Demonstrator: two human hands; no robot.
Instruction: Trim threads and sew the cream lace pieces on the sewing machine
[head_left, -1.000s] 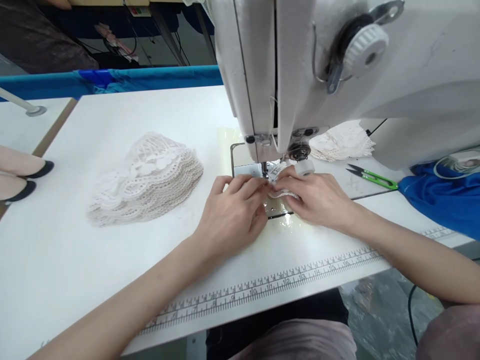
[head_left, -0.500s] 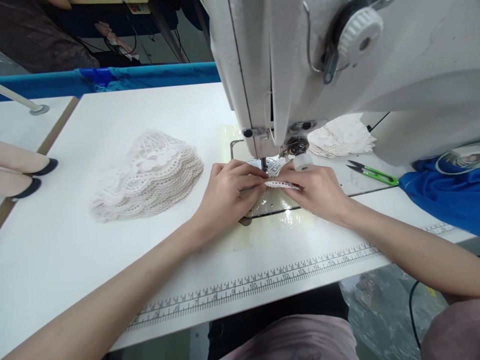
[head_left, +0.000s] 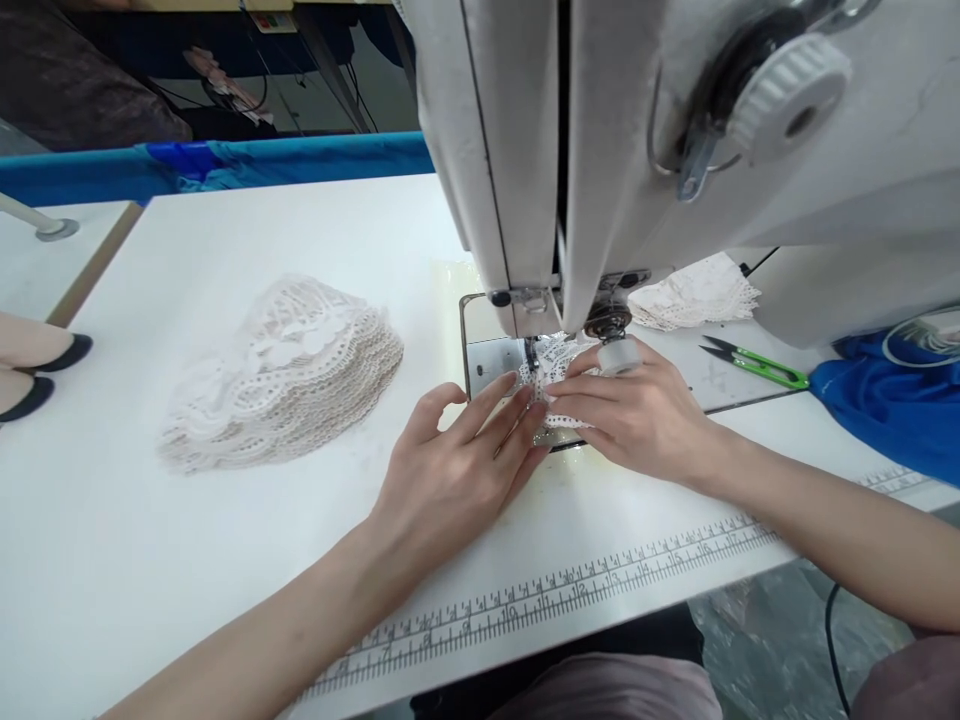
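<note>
A white lace piece (head_left: pixel 564 352) lies under the presser foot (head_left: pixel 531 355) of a sewing machine (head_left: pixel 517 200). My left hand (head_left: pixel 461 465) is palm down with its fingers stretched out, the tips touching the lace's near left edge just in front of the foot. From the right, my right hand (head_left: pixel 637 410) has its fingers on the same lace, close to the left fingertips. Its thumb is at the near edge, and part of the lace shows between thumb and fingers. The rest of the lace is hidden by the hands and the machine head.
A stack of lace pieces (head_left: pixel 300 370) lies on the left of the white table (head_left: pixel 247 560). More lace (head_left: pixel 697 290) is behind the right hand, near green thread snips (head_left: pixel 765 367) and blue cloth (head_left: pixel 885 410). A printed ruler (head_left: pixel 510 612) runs along the front edge.
The lace, earlier pinched up between both hands, now lies flatter at the foot. My left fingers have straightened out over its edge. The view has shifted slightly.
</note>
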